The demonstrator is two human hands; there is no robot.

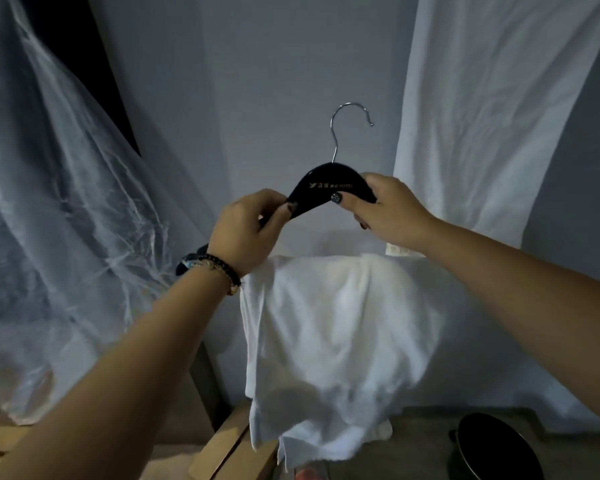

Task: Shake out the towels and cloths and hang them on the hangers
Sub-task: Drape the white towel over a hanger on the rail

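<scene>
Dim grey wall (274,81) fills the centre of the frame; a white sheet (482,116) hangs down the upper right, and crinkled translucent plastic sheeting (49,220) drapes over the left side.

Black hanger (329,188) sits at frame centre, held up in front of the wall, its chrome hook (347,126) pointing upward with the open end to the right. Pale lettering runs across its top bar, too small to read.

Left hand (248,233) grips the hanger's left shoulder, thumb and fingers curled round it. A beaded bracelet (212,268) circles that wrist.

Right hand (388,209) grips the right shoulder, thumb laid across the front face, fingers wrapped behind. Nails on both hands are dark.

White towel (329,334) hangs below the hands, lower centre, draped over the hanger's lower part; the bar itself is hidden. Its bottom edge falls unevenly, a loose corner trailing lowest.

Lower left shows light wooden slats (229,448). Lower right shows a round black object (492,448) on a grey surface; what it is cannot be told.
</scene>
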